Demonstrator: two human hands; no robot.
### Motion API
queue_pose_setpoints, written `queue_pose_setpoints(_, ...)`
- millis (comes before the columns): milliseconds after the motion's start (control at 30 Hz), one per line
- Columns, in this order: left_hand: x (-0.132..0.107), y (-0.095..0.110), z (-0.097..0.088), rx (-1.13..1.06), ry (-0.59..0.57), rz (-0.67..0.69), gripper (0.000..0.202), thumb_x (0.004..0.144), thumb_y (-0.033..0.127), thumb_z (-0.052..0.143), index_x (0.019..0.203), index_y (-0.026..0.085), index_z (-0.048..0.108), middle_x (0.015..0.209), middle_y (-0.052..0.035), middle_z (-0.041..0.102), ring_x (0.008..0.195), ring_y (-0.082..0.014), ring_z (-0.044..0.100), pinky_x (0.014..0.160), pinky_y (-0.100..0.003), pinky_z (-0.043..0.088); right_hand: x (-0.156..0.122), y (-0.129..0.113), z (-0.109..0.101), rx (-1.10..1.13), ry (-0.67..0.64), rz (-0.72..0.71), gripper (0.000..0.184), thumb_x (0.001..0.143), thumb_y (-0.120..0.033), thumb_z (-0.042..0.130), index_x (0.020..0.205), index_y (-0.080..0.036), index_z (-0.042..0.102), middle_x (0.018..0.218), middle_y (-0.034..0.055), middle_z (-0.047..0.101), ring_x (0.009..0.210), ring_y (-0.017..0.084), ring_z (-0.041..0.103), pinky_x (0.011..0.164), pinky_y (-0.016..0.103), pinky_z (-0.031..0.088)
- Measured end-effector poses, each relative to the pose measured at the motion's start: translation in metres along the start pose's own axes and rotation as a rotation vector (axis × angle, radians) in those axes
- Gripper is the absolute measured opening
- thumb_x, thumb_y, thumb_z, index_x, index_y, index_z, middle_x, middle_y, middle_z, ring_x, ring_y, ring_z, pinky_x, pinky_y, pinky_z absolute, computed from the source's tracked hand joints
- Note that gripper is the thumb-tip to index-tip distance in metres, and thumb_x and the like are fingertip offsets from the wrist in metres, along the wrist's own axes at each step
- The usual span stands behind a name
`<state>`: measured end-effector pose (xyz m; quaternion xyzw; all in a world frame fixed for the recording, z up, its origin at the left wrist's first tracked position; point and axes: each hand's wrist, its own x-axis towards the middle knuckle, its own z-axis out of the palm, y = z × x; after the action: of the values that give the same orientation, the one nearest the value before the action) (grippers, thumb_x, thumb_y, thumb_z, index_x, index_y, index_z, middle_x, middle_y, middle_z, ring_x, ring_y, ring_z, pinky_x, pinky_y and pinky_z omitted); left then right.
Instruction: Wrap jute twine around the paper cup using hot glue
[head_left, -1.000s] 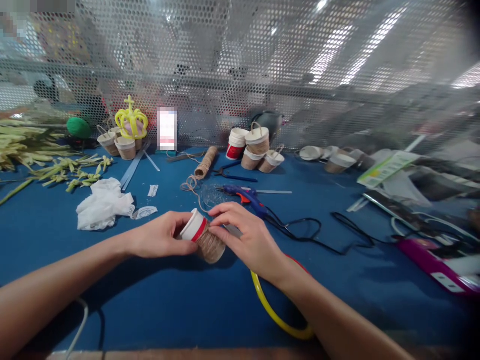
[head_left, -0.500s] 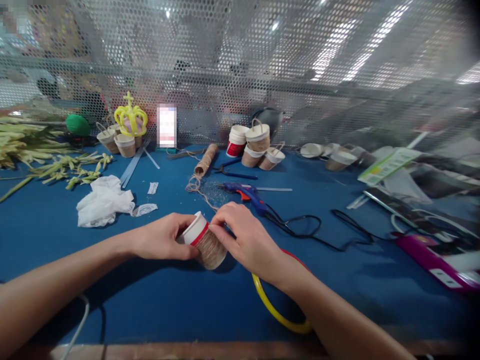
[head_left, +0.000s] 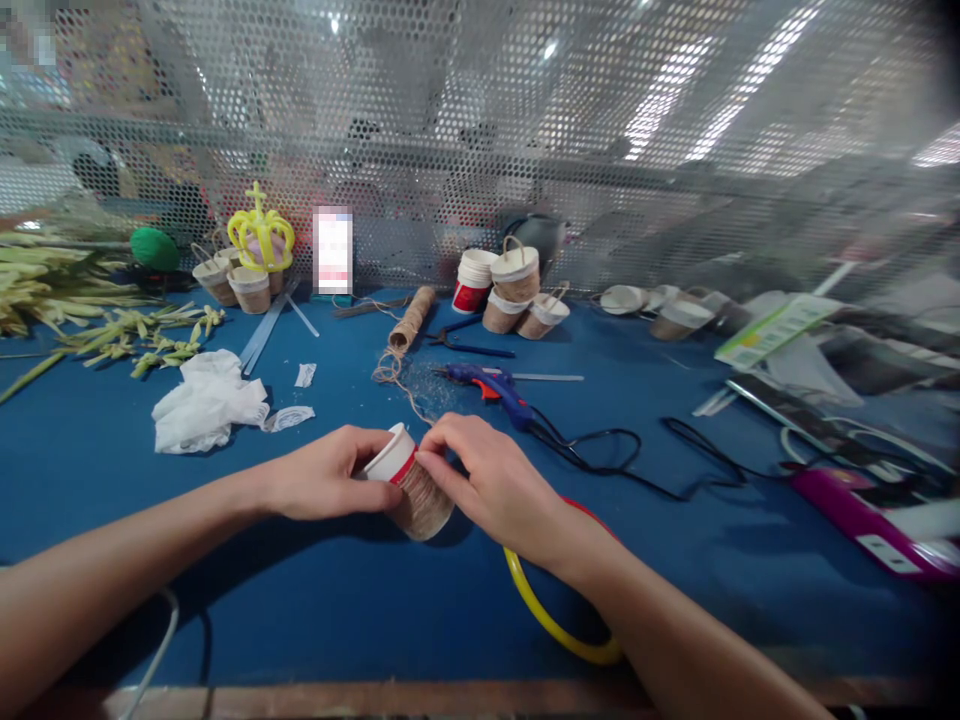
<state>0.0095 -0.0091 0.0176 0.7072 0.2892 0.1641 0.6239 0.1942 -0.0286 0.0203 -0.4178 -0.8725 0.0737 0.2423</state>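
Note:
A paper cup lies tilted on the blue table, white and red at its rim and wrapped in brown twine over most of its body. My left hand grips the rim end. The fingers of my right hand are pinched against the twine on the cup's side. A strand of twine runs from the cup back to a twine spool.
A blue glue gun with a black cord lies just behind my hands. A yellow and red hoop lies under my right forearm. Crumpled white plastic, twine-wrapped cups, pliers, a yellow crown and green stems lie further back before a perforated metal screen.
The cup has turned slightly in my hands, and my right fingers have shifted along the twine near the red band. Both hands stay in the same place.

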Motion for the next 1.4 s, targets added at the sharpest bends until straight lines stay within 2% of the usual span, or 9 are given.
queue_pose_setpoints(200,0.001,0.0,0.003,-0.104,0.009,-0.006,0.009,0.07,0.012,0.048,0.078,0.013,0.052,0.077,0.0004,0.056,0.072,-0.0125,0.051,0.069,-0.024,0.042,0.0,-0.003,-0.002,-0.012,0.003,-0.01,0.013,0.083,-0.018,0.047,0.071,-0.016,0.051,0.069,0.002,0.056,0.063,0.013,0.047,0.06,0.026,0.038)
queue_pose_setpoints(867,0.003,-0.004,0.006,-0.14,0.091,-0.062,0.015,0.067,0.015,0.049,0.078,0.011,0.057,0.066,0.002,0.052,0.063,-0.0116,0.048,0.064,-0.025,0.041,-0.002,-0.003,0.0,0.013,0.007,-0.017,0.012,0.083,-0.019,0.047,0.072,-0.017,0.051,0.069,0.0021,0.056,0.064,0.014,0.049,0.062,0.028,0.041)
queue_pose_setpoints(933,0.004,-0.005,0.005,-0.166,0.085,-0.061,0.014,0.066,0.015,0.049,0.077,0.011,0.056,0.066,0.002,0.052,0.062,-0.0112,0.047,0.063,-0.024,0.04,-0.001,0.0,0.0,0.057,0.048,-0.005,0.01,0.083,-0.019,0.047,0.075,-0.018,0.052,0.073,0.003,0.057,0.068,0.014,0.051,0.065,0.029,0.042)
queue_pose_setpoints(1033,0.005,-0.007,0.003,-0.219,0.082,-0.055,0.012,0.064,0.016,0.051,0.074,0.011,0.056,0.063,0.0015,0.052,0.059,-0.0104,0.046,0.059,-0.023,0.039,0.001,0.005,-0.003,0.136,0.236,0.018,0.006,0.084,-0.018,0.046,0.083,-0.018,0.052,0.086,0.0059,0.058,0.082,0.016,0.053,0.074,0.031,0.043)
queue_pose_setpoints(1100,0.005,-0.008,0.002,-0.248,0.103,-0.041,0.012,0.064,0.016,0.051,0.072,0.01,0.057,0.062,0.001,0.051,0.057,-0.0097,0.045,0.057,-0.022,0.038,0.001,0.008,-0.006,0.147,0.31,0.101,0.009,0.085,-0.021,0.044,0.081,-0.018,0.052,0.084,0.0055,0.058,0.08,0.016,0.054,0.074,0.031,0.043)
queue_pose_setpoints(1167,0.005,-0.009,0.001,-0.273,0.134,-0.018,0.011,0.064,0.017,0.052,0.071,0.011,0.057,0.061,0.0011,0.051,0.056,-0.0091,0.043,0.056,-0.021,0.036,0.002,0.009,-0.008,0.161,0.223,0.223,0.019,0.086,-0.026,0.042,0.075,-0.017,0.054,0.073,0.0036,0.059,0.069,0.015,0.054,0.066,0.03,0.044)
queue_pose_setpoints(1267,0.004,-0.011,0.001,-0.284,0.159,0.004,0.009,0.065,0.018,0.053,0.07,0.011,0.057,0.061,0.0016,0.051,0.057,-0.0093,0.043,0.057,-0.021,0.036,0.002,0.008,-0.008,0.274,-0.073,0.298,0.034,0.088,-0.035,0.035,0.07,-0.016,0.057,0.066,0.0028,0.06,0.061,0.014,0.055,0.057,0.027,0.045)
queue_pose_setpoints(1333,0.004,-0.012,0.001,-0.288,0.169,0.013,0.011,0.066,0.02,0.053,0.071,0.012,0.058,0.063,0.0012,0.053,0.06,-0.0102,0.045,0.06,-0.022,0.036,0.002,0.007,-0.006,0.38,-0.203,0.269,0.035,0.089,-0.037,0.032,0.08,-0.015,0.059,0.074,0.0043,0.063,0.067,0.014,0.058,0.059,0.027,0.047)
queue_pose_setpoints(1400,0.004,-0.013,0.002,-0.311,0.179,0.016,0.016,0.069,0.024,0.052,0.075,0.012,0.06,0.066,0.0005,0.055,0.062,-0.0107,0.045,0.061,-0.022,0.036,0.001,0.006,-0.004,0.446,-0.226,0.238,0.032,0.089,-0.037,0.034,0.099,-0.016,0.057,0.093,0.0069,0.065,0.08,0.016,0.06,0.069,0.029,0.049)
